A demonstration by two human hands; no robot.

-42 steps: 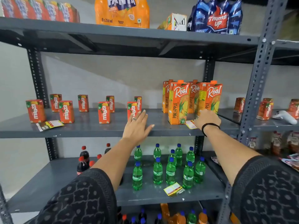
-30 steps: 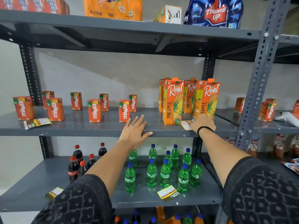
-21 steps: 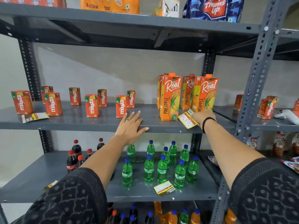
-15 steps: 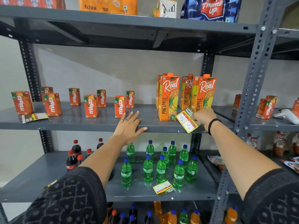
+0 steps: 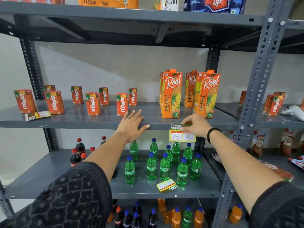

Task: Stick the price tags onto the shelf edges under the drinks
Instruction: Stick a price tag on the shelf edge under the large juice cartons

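Note:
My right hand (image 5: 195,125) pinches the top of a yellow price tag (image 5: 181,135) and holds it against the front edge of the grey middle shelf (image 5: 82,125), just below the orange Real pineapple cartons (image 5: 171,94). The tag hangs down over the edge, its two white price boxes facing me. My left hand (image 5: 132,125) lies flat and open on the same shelf edge, to the left of the tag. Another price tag (image 5: 37,115) lies on the shelf by the small Maaza cartons (image 5: 93,103). A third tag (image 5: 167,185) lies in front of the green Sprite bottles (image 5: 164,163).
Cola bottles (image 5: 77,153) stand at the left of the lower shelf. Drink packs (image 5: 213,4) sit on the top shelf. A grey perforated upright (image 5: 256,89) rises on the right, with a white handheld device (image 5: 292,111) and more Maaza cartons (image 5: 273,103) beyond it.
My right hand picked the tag up from the shelf beside the Real cartons and brought it down onto the shelf's front edge. My left hand stayed resting on the shelf.

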